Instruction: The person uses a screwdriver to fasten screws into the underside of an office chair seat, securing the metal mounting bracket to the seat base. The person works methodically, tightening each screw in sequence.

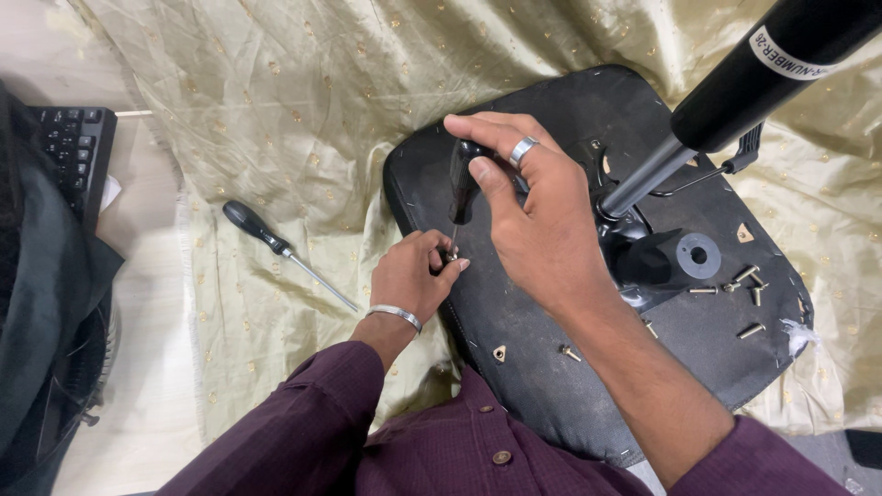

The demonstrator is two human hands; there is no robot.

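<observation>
The right hand [528, 216] was closed around the black handle of a screwdriver [461, 179], holding it nearly upright with the tip down at the left edge of the seat [542, 377]. The grip was a full wrap from above, thumb along the handle, which appeared suited to pressing down while turning. A ring showed on one finger.

The left hand [413, 276] was pinched narrowly at the tool's tip, thumb and fingertips gathered around a small fastener, judged to be a screw [449, 256], though it was largely hidden. This hold appeared meant to steady the screw and tip together. A metal bangle [395, 315] sat at that wrist.

The seat, a black upholstered chair base, lay underside up on a gold cloth [294, 83], probably to protect the floor and catch loose parts. Its gas column [735, 87] rose from the centre mechanism [643, 253] toward the upper right. A black washer [698, 254] rested just beside the mechanism.

Loose screws [746, 287] lay grouped near the seat's right edge, with one more [570, 352] near the front edge, all within reach yet apart from the work point.

A second screwdriver [276, 246] lay unused on the cloth, left of the seat. A keyboard [78, 152] sat off the cloth at the far left.
</observation>
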